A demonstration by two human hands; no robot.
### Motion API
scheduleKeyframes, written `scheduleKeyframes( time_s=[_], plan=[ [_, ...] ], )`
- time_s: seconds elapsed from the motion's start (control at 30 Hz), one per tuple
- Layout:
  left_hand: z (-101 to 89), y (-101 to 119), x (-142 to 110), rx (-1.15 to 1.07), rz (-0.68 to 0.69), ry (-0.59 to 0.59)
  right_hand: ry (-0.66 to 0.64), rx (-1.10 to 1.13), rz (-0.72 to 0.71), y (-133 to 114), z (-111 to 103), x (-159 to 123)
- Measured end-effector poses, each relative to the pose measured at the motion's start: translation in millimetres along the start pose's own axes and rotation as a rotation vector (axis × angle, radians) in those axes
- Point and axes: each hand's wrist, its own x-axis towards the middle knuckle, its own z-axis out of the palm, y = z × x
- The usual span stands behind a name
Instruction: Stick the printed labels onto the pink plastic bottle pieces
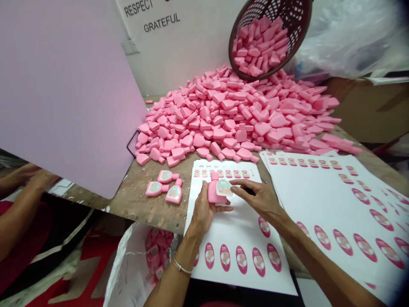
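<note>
My left hand (204, 209) is closed round a pink foam bottle-shaped piece (213, 192), held upright over a white sticker sheet (236, 238). My right hand (258, 198) pinches a pale oval sticker (223, 187) against the front of that piece. Three labelled pink pieces (166, 187) lie on the wooden table to the left of the sheet. A big heap of plain pink foam pieces (236, 115) fills the table behind.
A brown basket (271, 38) with more pink pieces tilts over the heap. More sticker sheets (338, 192) lie at right. A white bag (134, 264) of finished pieces sits below the table edge. A pink board (64, 85) stands left; another person's arms (22, 187) rest behind it.
</note>
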Motion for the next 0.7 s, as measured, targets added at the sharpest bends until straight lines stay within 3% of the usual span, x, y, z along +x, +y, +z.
scheduleKeyframes(
  time_s=[0.7],
  plan=[
    [9.0,3.1,-5.9,-0.065,-0.013,-0.052,0.052,0.007,-0.067,-9.2,11.9,-8.8]
  ],
)
